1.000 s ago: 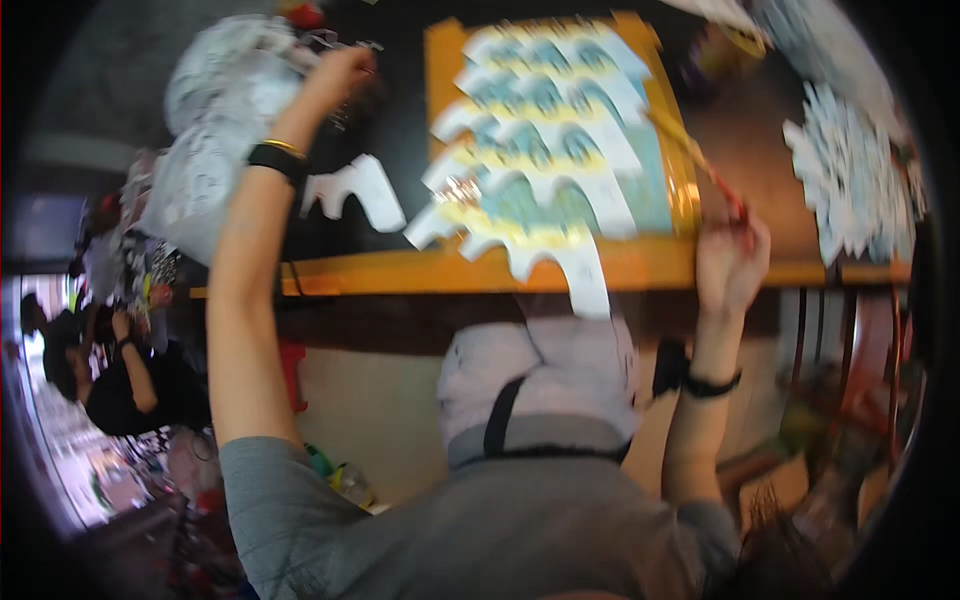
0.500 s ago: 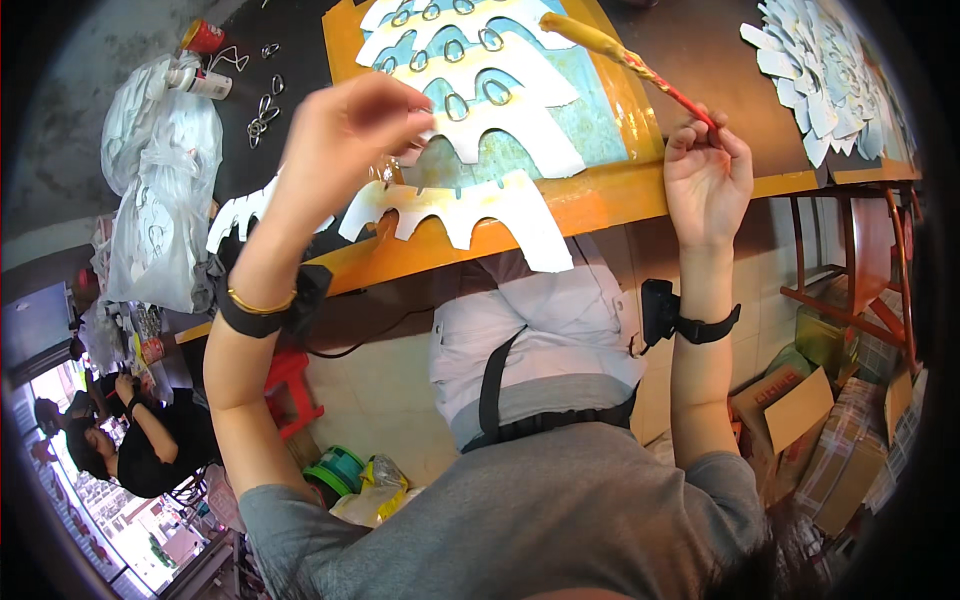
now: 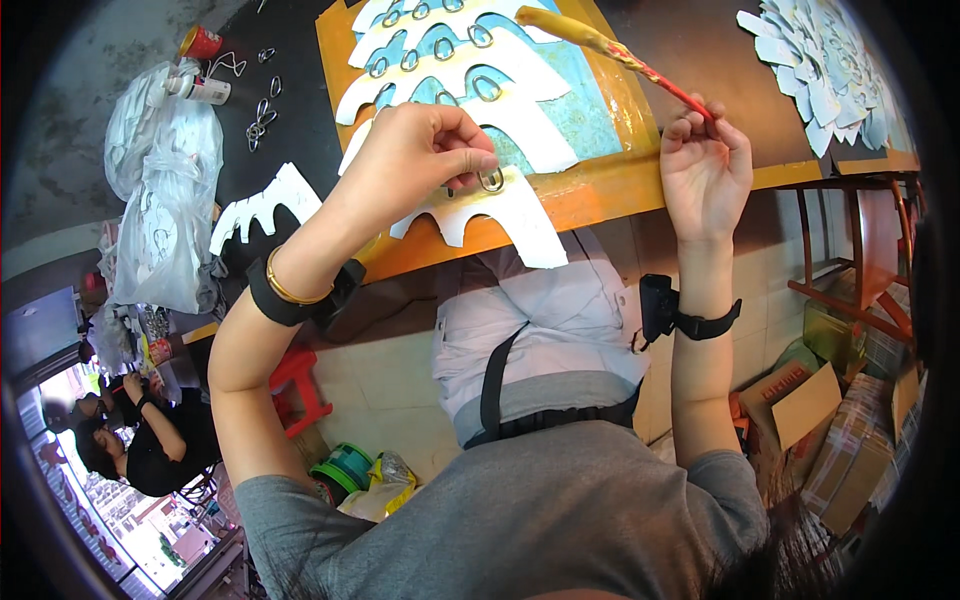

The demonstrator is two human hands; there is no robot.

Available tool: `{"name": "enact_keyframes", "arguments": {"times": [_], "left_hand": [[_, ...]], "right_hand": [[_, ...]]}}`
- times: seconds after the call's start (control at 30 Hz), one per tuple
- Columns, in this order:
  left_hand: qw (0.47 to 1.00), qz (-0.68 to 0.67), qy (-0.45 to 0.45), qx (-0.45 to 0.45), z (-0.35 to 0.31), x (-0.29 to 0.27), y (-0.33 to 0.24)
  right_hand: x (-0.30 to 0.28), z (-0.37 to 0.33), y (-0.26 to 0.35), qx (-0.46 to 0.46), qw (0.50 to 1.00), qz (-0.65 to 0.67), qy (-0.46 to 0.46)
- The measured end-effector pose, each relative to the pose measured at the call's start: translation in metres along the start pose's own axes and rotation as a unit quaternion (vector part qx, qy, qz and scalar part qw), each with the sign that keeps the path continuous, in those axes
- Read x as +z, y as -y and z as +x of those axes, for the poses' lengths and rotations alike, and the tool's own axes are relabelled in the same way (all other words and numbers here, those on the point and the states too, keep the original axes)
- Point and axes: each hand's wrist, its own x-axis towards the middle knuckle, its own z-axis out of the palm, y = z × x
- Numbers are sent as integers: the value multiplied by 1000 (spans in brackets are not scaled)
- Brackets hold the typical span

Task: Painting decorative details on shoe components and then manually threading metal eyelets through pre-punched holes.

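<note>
Ring (image 3: 491, 181), pinched by left hand (image 3: 415, 150) at white cutout (image 3: 535, 225), surface's near edge (image 3: 625, 190): best laid flat. Brush (image 3: 622, 53), grasped by right hand (image 3: 708, 178).

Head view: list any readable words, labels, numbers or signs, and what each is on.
Open cardboard box: red lettering; I won't copy it out.
White bottle: marks too small to read.
Red can: marks too small to read.
Brush in the right hand: no legible print.
White cut-out by the left hand: no legible print.
</note>
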Motion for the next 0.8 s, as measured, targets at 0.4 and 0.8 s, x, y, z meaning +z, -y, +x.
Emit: {"name": "enact_keyframes", "arguments": {"times": [0.4,0.8], "left_hand": [[974,174,-73,122,6,8,9],[970,198,-71,125,3,9,5]], "right_hand": [[1,0,-1,0,1000,-3,-1],[2,0,-1,1,1000,-15,1]]}}
